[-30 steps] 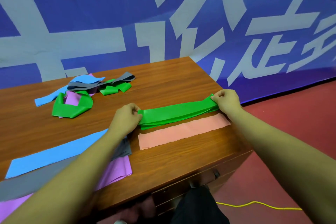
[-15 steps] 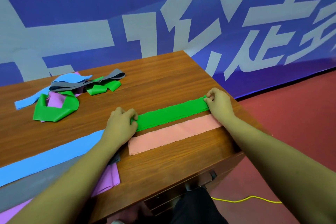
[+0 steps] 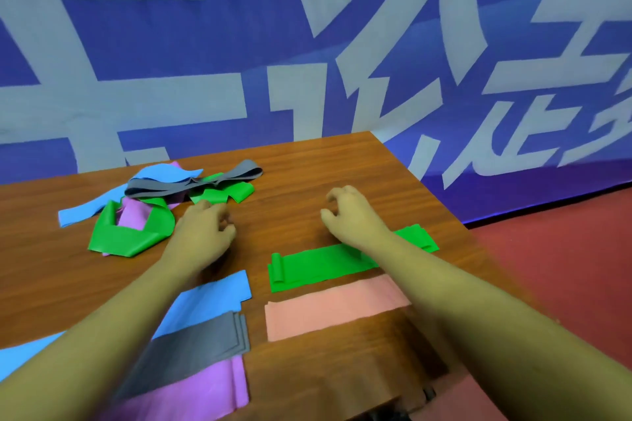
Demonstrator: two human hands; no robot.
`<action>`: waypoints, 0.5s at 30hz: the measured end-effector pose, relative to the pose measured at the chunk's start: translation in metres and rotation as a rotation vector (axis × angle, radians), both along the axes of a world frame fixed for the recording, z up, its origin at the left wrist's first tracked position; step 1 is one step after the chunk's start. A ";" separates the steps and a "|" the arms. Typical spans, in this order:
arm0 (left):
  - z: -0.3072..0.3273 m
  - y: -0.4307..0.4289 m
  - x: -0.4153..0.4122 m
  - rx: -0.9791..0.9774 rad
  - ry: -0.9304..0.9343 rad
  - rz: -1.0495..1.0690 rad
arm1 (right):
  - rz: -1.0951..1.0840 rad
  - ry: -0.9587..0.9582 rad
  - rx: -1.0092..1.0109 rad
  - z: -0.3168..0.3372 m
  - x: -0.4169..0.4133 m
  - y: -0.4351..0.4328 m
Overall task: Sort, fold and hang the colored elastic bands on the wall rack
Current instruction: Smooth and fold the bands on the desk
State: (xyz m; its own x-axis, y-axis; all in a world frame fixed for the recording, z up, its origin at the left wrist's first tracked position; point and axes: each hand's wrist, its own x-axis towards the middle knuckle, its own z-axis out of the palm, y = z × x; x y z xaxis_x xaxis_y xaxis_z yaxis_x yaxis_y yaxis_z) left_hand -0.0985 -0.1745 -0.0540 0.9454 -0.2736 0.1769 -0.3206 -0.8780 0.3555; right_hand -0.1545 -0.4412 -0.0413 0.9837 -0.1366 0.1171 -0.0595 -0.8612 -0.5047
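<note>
Since half a second before, both hands had let go of the folded green band [image 3: 318,267] and travelled forward across the wooden table [image 3: 307,164]. That band lay flat with its long axis running left to right, just beyond the salmon band [image 3: 328,308] and parallel to it, partly crossed by the right forearm.

The right hand [image 3: 352,215] hovered over bare wood with its fingers loosely curled and nothing in them. The left hand [image 3: 201,232] had its fingers tucked under. I could not tell whether they gripped anything or only brushed the nearest strip.

The unsorted heap [image 3: 164,195] lay ahead and to the left. A loose green loop [image 3: 126,236] sat just beside the left hand on its outer side. A small green piece [image 3: 222,193] sat just past its knuckles. A grey strip [image 3: 191,183] stretched across the top of the heap, left to right, rising slightly toward the right. The left hand was plainly the nearer one. The right was well apart from the heap and would probably have to cross inward to catch a strip's far end.

Nearer the body, a folded blue band [image 3: 208,297], a grey band [image 3: 191,349] and a purple band [image 3: 198,390] lay side by side, so the sorting looked partly done. No wall rack was in view, only a blue banner [image 3: 342,27] behind the table.
</note>
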 end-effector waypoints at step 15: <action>-0.039 0.030 0.106 -0.026 0.004 0.070 | -0.065 0.113 -0.053 -0.037 0.155 0.131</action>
State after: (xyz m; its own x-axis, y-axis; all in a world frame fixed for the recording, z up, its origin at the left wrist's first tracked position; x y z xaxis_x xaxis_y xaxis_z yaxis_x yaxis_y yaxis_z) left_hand 0.0071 -0.1446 -0.0931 0.9628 -0.2022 0.1792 -0.2573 -0.8886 0.3797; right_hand 0.0009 -0.3104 -0.0781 0.9803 -0.1969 0.0150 -0.1698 -0.8792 -0.4452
